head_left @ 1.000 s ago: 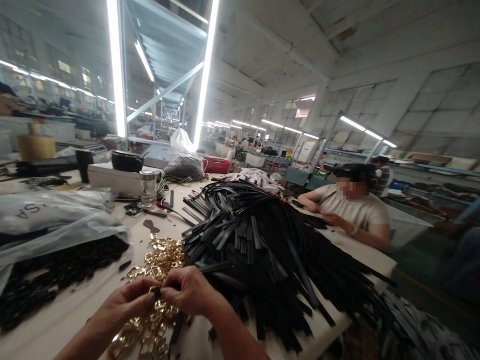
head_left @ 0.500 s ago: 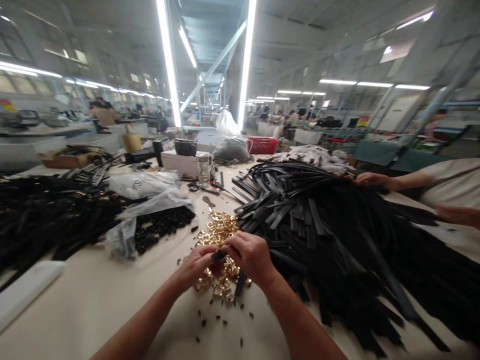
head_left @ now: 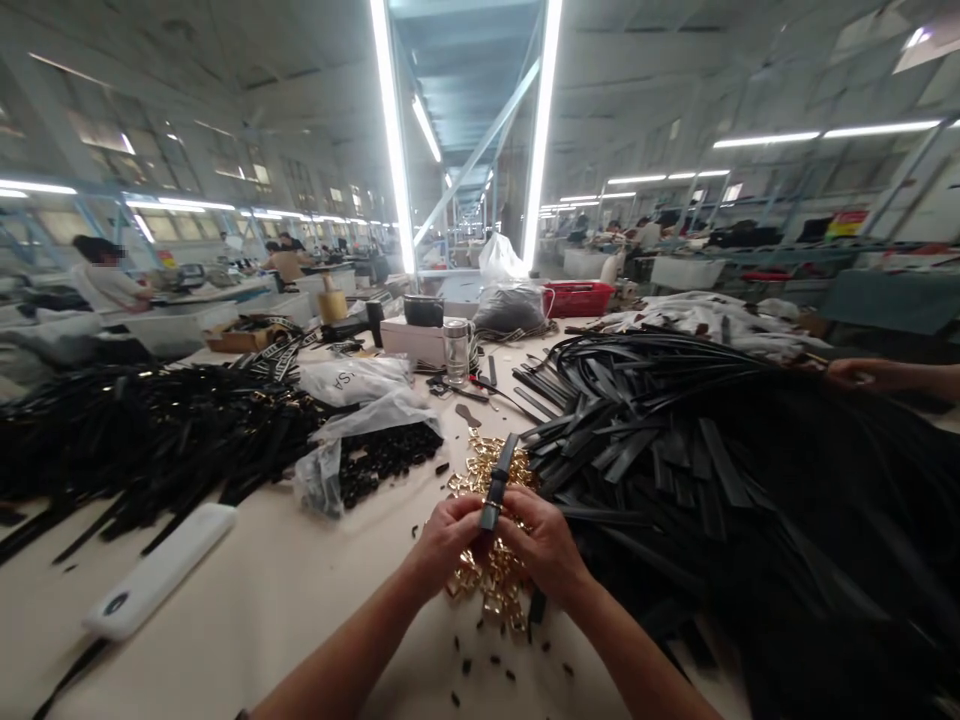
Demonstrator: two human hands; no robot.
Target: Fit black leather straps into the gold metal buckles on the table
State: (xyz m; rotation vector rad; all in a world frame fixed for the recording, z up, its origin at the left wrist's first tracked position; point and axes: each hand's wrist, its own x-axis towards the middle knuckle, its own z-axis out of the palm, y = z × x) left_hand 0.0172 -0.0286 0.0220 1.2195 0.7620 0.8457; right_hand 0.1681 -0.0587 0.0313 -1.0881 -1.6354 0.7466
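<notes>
Both hands meet over a pile of gold metal buckles (head_left: 469,572) and hold a short black strap (head_left: 507,452). My left hand (head_left: 441,545) pinches it from the left. From the right, the closed fingers of my right hand (head_left: 546,545) grip the same strap near its lower end. A gold metal piece sits across the strap between my fingertips, with a black band around it a little higher up. Small black loops (head_left: 390,458) lie heaped beside a clear plastic bag (head_left: 321,475) left of the pile.
A large heap of black straps (head_left: 637,450) spreads on the right, where another person's hand (head_left: 855,372) reaches in. More black straps (head_left: 150,430) lie left. A white handheld device (head_left: 165,570), a glass jar (head_left: 454,352) and a red basket (head_left: 577,298) stand around the table.
The view has swung left. The black strap now stands up between my hands with the gold piece and band showing; before, my fingers mostly hid it low over the buckles.
</notes>
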